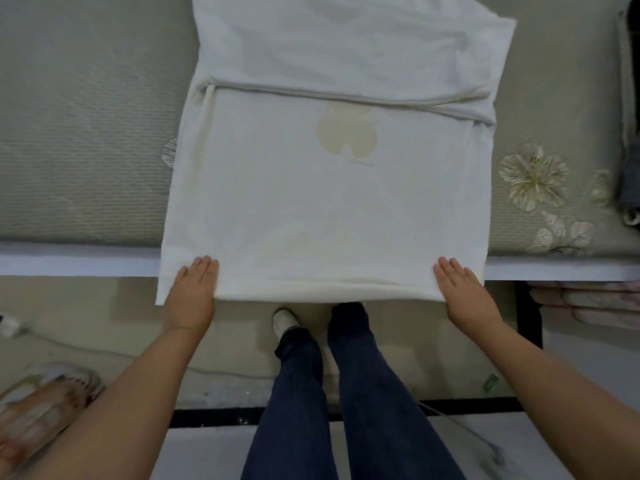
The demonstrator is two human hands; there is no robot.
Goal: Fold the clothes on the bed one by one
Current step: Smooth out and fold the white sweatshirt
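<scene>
White garment (325,202) lies between both hands' flat fingers (204,268)

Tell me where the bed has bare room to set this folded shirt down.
Bare mattress lies left of the white shirt, up to the bed's near edge. The right strip is narrower, hemmed by dark clothes. Both hands press the shirt's near corners.

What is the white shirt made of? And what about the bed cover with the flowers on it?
The white shirt looks like soft cotton knit: matte, it creases and drapes limply over the bed's edge, with a faint beige print showing through. The bed cover seems a woven or quilted fabric, grey-green with fine ribbed lines and flower patterns, possibly printed or stitched; the picture cannot settle which.
</scene>
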